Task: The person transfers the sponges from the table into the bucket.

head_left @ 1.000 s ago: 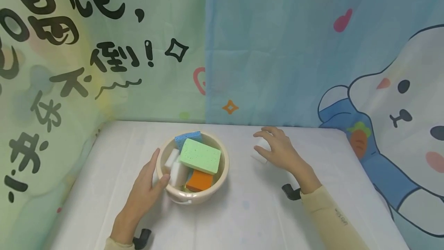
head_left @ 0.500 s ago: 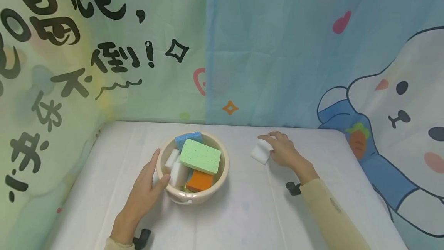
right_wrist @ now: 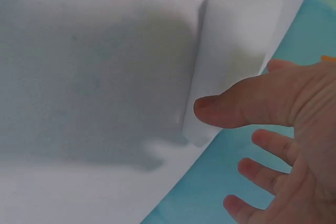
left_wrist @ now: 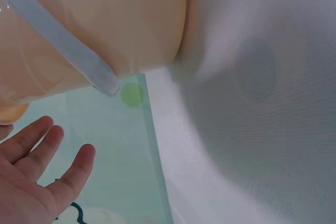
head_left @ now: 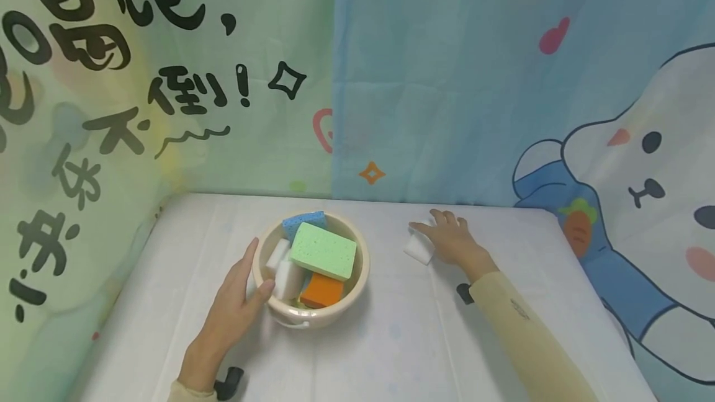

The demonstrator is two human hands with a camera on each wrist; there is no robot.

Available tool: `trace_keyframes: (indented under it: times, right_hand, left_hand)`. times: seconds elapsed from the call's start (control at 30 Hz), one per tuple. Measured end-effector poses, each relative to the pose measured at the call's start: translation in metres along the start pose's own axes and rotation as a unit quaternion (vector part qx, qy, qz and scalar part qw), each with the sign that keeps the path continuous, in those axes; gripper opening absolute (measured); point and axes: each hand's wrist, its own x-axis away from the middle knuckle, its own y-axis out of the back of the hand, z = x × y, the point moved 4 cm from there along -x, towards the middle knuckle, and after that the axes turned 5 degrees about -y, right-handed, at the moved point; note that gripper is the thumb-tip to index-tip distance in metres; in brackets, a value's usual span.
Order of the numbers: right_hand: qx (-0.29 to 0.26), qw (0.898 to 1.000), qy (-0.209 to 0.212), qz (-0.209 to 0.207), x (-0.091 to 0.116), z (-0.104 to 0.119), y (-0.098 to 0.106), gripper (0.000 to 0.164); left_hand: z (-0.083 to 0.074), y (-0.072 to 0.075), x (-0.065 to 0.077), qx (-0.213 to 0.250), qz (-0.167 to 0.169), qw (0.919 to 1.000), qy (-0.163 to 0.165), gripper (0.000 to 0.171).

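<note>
A cream bucket [head_left: 360, 284] stands on the white-covered table, filled with sponges. My left hand [head_left: 229, 306] is at its left side, thumb at the rim. In the left wrist view, the fingers [left_wrist: 73, 179] of that hand are extended below the bucket wall [left_wrist: 126, 19]. To the right lies a white sponge block [head_left: 418, 252], partly covered by my right hand [head_left: 454, 242]. Seen from the right wrist, the thumb [right_wrist: 247, 103] lies across the block [right_wrist: 231, 40] and the other fingers are spread apart; contact cannot be told.
Inside the bucket are a green sponge [head_left: 324, 251], a blue sponge [head_left: 304, 223], an orange sponge [head_left: 322, 291] and white blocks [head_left: 288, 279]. A pale handle [left_wrist: 58, 38] hangs on the bucket. Printed cloth [head_left: 424, 110] rises behind the table's back edge.
My right hand first drew back to the right, uncovering more of the white sponge block, then came slightly left over it again. The block, bucket and left hand stay in place.
</note>
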Motion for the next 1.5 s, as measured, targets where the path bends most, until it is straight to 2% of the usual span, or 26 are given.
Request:
trace_keyframes:
  times: [0.2,0.43,0.7,0.87,1.13,1.5]
  right_hand:
    - [-0.018,1.000,-0.014,0.013,-0.004,-0.004,-0.005,0.061]
    - [-0.031,0.999,-0.015,-0.015,-0.001,-0.007,-0.002,0.057]
    - [-0.021,0.999,-0.024,-0.024,0.005,-0.013,-0.001,0.054]
    - [-0.023,0.999,-0.012,-0.045,0.010,-0.015,0.001,0.060]
    - [-0.035,0.998,-0.002,-0.047,0.020,-0.010,0.007,0.068]
    - [-0.022,0.996,0.026,-0.083,0.037,0.004,0.017,0.063]
  left_hand:
    - [-0.001,-0.002,-0.002,0.003,0.002,1.0000,-0.007,0.075]
    - [-0.002,-0.002,-0.003,0.000,0.006,1.0000,-0.006,0.077]
    - [-0.002,-0.001,-0.003,0.000,0.005,1.0000,-0.003,0.076]
    - [-0.002,-0.001,-0.003,0.001,0.004,1.0000,-0.007,0.076]
    - [-0.002,0.000,-0.003,0.004,0.001,1.0000,-0.005,0.076]
    - [-0.001,0.000,-0.001,0.004,0.000,1.0000,-0.006,0.075]
